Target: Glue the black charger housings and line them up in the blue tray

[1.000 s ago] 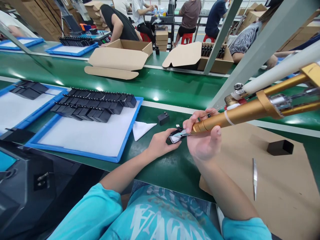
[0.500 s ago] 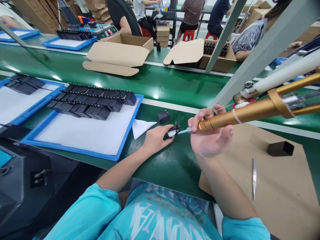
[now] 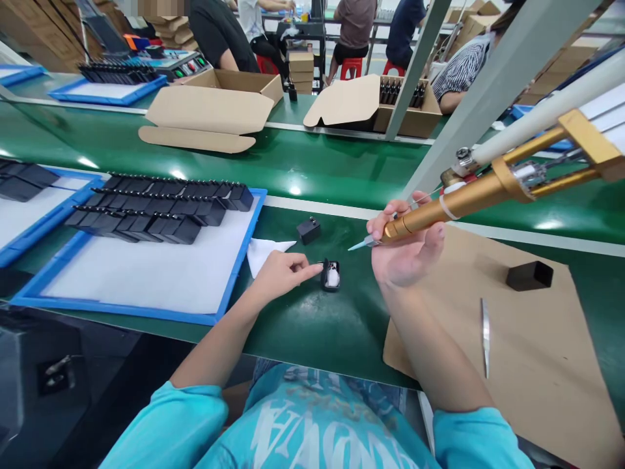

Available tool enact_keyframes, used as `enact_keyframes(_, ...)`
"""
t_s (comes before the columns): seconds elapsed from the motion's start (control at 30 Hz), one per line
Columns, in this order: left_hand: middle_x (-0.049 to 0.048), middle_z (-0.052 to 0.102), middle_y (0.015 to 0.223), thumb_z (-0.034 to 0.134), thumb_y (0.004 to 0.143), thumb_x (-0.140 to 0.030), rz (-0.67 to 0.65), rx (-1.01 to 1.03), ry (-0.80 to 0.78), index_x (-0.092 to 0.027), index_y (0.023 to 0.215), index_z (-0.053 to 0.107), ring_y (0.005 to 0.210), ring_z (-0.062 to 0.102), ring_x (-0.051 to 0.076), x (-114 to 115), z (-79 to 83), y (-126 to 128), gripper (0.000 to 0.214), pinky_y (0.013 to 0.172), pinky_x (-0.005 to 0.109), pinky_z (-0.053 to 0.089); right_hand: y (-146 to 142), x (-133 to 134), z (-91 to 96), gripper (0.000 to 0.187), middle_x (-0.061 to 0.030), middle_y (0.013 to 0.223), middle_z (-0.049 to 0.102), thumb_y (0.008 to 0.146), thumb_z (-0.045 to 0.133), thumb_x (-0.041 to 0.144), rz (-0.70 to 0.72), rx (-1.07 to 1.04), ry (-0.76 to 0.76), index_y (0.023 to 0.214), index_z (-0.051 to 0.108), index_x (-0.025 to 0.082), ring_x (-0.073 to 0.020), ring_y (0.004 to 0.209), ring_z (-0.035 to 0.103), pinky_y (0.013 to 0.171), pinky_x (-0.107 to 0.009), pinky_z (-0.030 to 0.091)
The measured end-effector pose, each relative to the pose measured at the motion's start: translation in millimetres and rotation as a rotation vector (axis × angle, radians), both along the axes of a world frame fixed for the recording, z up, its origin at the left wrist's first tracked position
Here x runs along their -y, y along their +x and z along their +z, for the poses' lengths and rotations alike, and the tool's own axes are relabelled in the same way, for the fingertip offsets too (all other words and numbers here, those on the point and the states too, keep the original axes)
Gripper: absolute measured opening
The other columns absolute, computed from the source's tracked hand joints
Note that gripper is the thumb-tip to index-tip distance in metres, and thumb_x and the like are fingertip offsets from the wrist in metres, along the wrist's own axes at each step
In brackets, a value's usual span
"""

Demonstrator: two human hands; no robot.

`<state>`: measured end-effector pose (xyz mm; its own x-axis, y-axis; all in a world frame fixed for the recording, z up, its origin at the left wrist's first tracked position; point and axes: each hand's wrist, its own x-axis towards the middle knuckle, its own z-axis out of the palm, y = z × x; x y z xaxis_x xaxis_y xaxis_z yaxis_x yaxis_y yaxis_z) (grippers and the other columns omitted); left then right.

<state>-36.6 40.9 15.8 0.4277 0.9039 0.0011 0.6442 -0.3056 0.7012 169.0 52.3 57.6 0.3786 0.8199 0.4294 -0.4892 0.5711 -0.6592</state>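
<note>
A small black part with a white inside (image 3: 331,274) lies on the green bench top (image 3: 312,319). My left hand (image 3: 280,272) rests beside it, fingertips touching its left edge, fingers loosely curled. My right hand (image 3: 405,251) is wrapped round the gold dispensing gun (image 3: 469,195), whose thin tip points left, just above and to the right of the part. A second black part (image 3: 308,230) and a white cloth (image 3: 263,251) lie a little further back.
A blue tray (image 3: 146,273) with rows of black parts sits at left. A brown cardboard sheet (image 3: 512,352) at right bears a black block (image 3: 529,275) and a metal blade (image 3: 485,335). Open cartons and seated people are beyond the green conveyor.
My left hand set the part down on the bench and now only touches it. The gun's tip drew away from the part, up and to the right.
</note>
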Motion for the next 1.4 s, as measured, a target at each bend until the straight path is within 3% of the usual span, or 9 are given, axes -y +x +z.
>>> enact_keyframes(0.1, 0.0092, 0.073, 0.100, 0.067, 0.084, -0.049, -0.156, 0.056, 0.453, -0.018, 0.093, 0.071, 0.098, 0.066, 0.026, -1, -5.1, 4, 0.033, 0.086, 0.039, 0.053, 2, -2, -0.7, 0.037, 0.0038, 0.082, 0.057, 0.081, 0.048, 0.059, -0.011, 0.016, 0.002, 0.104, 0.056, 0.032, -0.0080, 0.047, 0.051, 0.051, -0.029, 0.042)
enact_keyframes(0.2, 0.0118, 0.061, 0.133, 0.071, 0.083, -0.042, -0.411, -0.006, 0.651, -0.020, 0.106, 0.068, 0.130, 0.049, 0.032, -1, -13.6, 12, 0.032, 0.105, 0.049, 0.045, 3, -3, -0.7, 0.036, 0.0041, 0.081, 0.057, 0.081, 0.050, 0.059, -0.014, 0.014, 0.006, 0.103, 0.056, 0.032, -0.0077, 0.046, 0.051, 0.050, -0.028, 0.042)
enact_keyframes(0.33, 0.0124, 0.060, 0.134, 0.065, 0.089, -0.035, -0.498, -0.023, 0.638, -0.019, 0.111, 0.065, 0.123, 0.056, 0.028, -3, -20.9, 14, 0.027, 0.101, 0.045, 0.051, 3, -3, -1.3, 0.037, 0.0045, 0.081, 0.058, 0.080, 0.050, 0.061, -0.015, 0.025, -0.004, 0.104, 0.055, 0.033, -0.0079, 0.047, 0.051, 0.050, -0.028, 0.043)
enact_keyframes(0.87, 0.0084, 0.065, 0.119, 0.066, 0.088, -0.035, -0.485, -0.046, 0.712, -0.023, 0.100, 0.068, 0.104, 0.061, 0.023, -5, -27.9, 12, 0.017, 0.080, 0.033, 0.056, 3, -1, 0.4, 0.041, 0.0054, 0.079, 0.057, 0.079, 0.054, 0.061, 0.005, 0.034, -0.039, 0.105, 0.049, 0.029, -0.0074, 0.047, 0.051, 0.049, -0.028, 0.043)
enact_keyframes(1.03, 0.0079, 0.064, 0.122, 0.066, 0.088, -0.033, -0.485, -0.044, 0.669, -0.025, 0.099, 0.069, 0.108, 0.061, 0.022, -3, -27.2, 11, 0.014, 0.082, 0.033, 0.056, 4, -2, 1.3, 0.041, 0.0053, 0.077, 0.058, 0.078, 0.055, 0.061, -0.006, 0.025, -0.045, 0.103, 0.049, 0.029, -0.0072, 0.047, 0.051, 0.049, -0.027, 0.042)
enact_keyframes(1.27, 0.0111, 0.060, 0.130, 0.074, 0.080, -0.027, -0.428, 0.059, 0.670, -0.024, 0.098, 0.068, 0.122, 0.055, 0.029, -5, -27.3, 10, 0.019, 0.097, 0.048, 0.052, 4, -3, 1.1, 0.040, 0.0054, 0.076, 0.058, 0.078, 0.056, 0.060, -0.006, 0.021, -0.048, 0.103, 0.050, 0.029, -0.0077, 0.046, 0.050, 0.050, -0.028, 0.042)
enact_keyframes(1.4, 0.0092, 0.061, 0.131, 0.069, 0.085, -0.024, -0.463, 0.019, 0.664, -0.025, 0.097, 0.070, 0.120, 0.056, 0.026, -4, -26.3, 12, 0.012, 0.098, 0.045, 0.052, 4, -2, 1.1, 0.040, 0.0056, 0.076, 0.057, 0.078, 0.055, 0.060, -0.016, 0.025, -0.056, 0.102, 0.050, 0.029, -0.0077, 0.046, 0.050, 0.051, -0.028, 0.043)
